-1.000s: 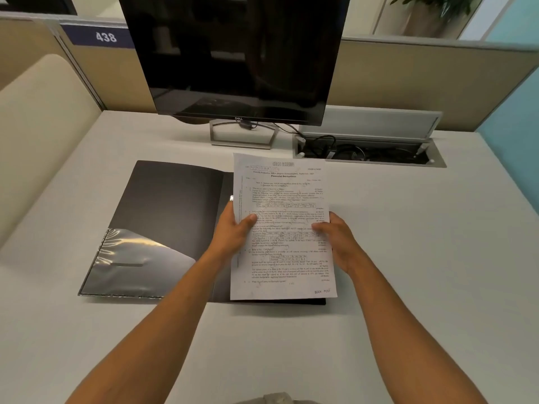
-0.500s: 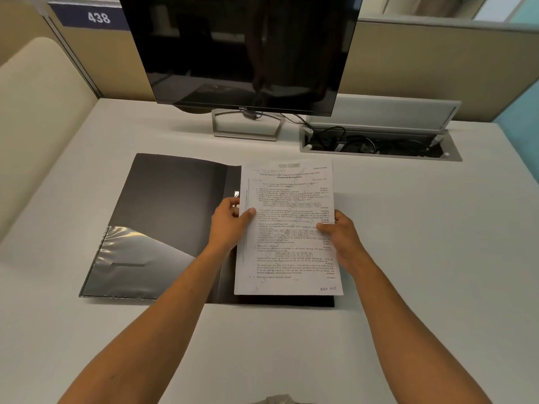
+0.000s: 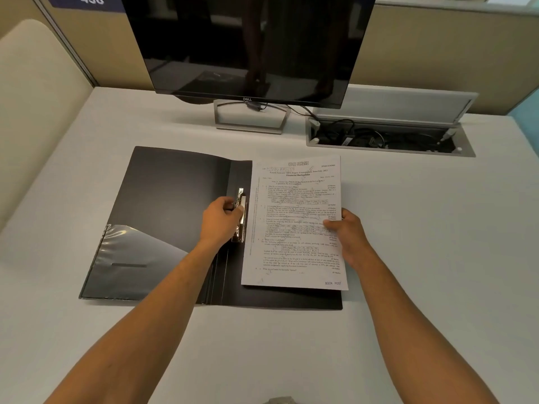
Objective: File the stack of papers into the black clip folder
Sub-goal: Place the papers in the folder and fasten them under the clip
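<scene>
Head view, one frame.

Item: black clip folder (image 3: 175, 217), lying open and flat on the pale table (image 3: 423, 258). The left inner cover carries a clear plastic corner pocket (image 3: 131, 258) at its near end. A metal clip (image 3: 241, 215) runs along the spine zone, its lever raised off the folder.

Item: stack of papers (image 3: 294, 225), printed exam sheets, upright to the viewer, lying over the folder's right half. Its left edge sits just beside the clip; whether it passes under the clip cannot be told. The near edge of the folder shows beyond the sheets' bottom edge.

Item: left hand (image 3: 221, 221), resting over the spine area. Grip: fingers curled and pinching the lever of the metal clip.

Item: right hand (image 3: 348, 233), at the right edge of the papers, about mid-height. Grip: thumb on top of the sheets, fingers hidden beneath, pinching the stack.

Item: dark monitor (image 3: 248, 45) on a silver stand (image 3: 250, 116), at the far side of the table, screen off.

Item: open cable tray (image 3: 388, 138) recessed in the table, right of the stand, holding black cables, its lid tilted up behind.

Item: beige partition (image 3: 437, 53) behind the table, with a blue tag marked 438 (image 3: 87, 0) at upper left.
</scene>
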Action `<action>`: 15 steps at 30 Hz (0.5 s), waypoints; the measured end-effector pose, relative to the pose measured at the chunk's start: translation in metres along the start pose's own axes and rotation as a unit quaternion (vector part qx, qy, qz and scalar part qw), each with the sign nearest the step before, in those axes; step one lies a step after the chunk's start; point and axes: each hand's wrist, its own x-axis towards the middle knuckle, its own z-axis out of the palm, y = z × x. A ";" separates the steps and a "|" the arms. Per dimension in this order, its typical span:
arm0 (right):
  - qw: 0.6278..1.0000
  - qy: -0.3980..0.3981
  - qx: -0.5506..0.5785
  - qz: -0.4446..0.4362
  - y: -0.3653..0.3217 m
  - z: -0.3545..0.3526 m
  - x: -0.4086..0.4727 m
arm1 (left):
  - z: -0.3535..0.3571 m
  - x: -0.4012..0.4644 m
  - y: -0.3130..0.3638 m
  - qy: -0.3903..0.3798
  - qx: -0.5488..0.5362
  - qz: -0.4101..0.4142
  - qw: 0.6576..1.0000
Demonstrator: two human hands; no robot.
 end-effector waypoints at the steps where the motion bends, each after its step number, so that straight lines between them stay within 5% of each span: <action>1: 1.000 0.001 -0.004 0.000 0.000 0.001 0.000 | 0.000 0.001 0.000 -0.002 -0.001 -0.001 1.000; 15: 1.000 -0.006 -0.009 0.010 0.002 0.017 0.005 | 0.001 0.004 -0.008 -0.037 -0.012 0.014 0.999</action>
